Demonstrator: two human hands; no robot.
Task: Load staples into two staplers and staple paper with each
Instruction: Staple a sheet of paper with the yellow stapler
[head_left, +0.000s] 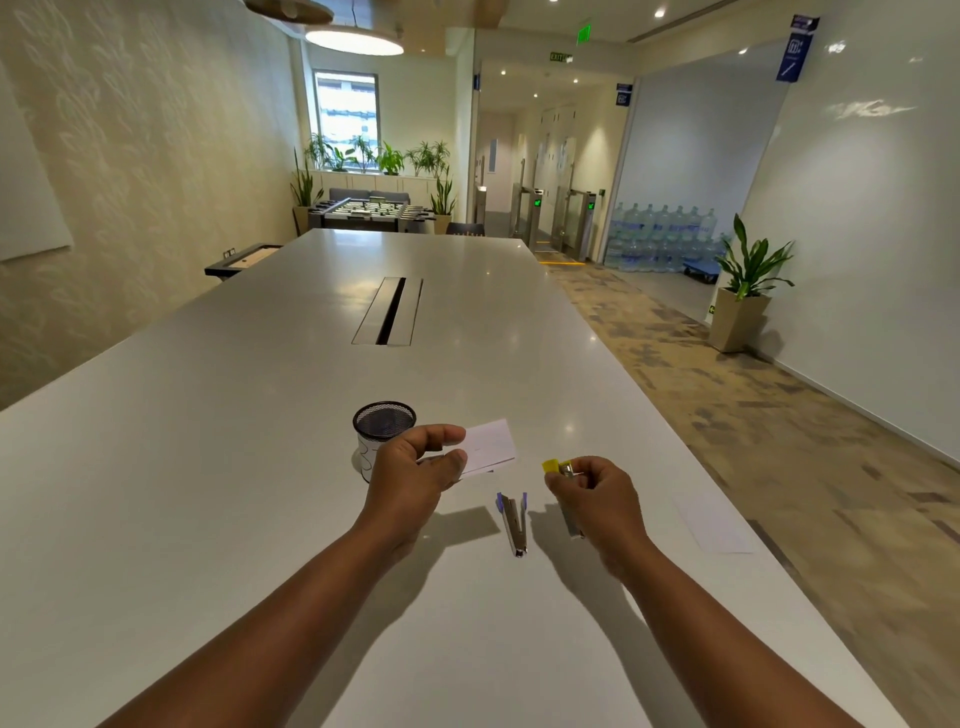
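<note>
My left hand (415, 467) pinches paper (491, 447); right hand (592, 493) grasps yellow stapler (558, 467), probably to staple; blue stapler (514, 522) lies between.

Bright overhead ceiling lamp (354, 40) + window (345, 111) light, table (260, 415) glare, soft shadows, wide-angle edge warp.
</note>
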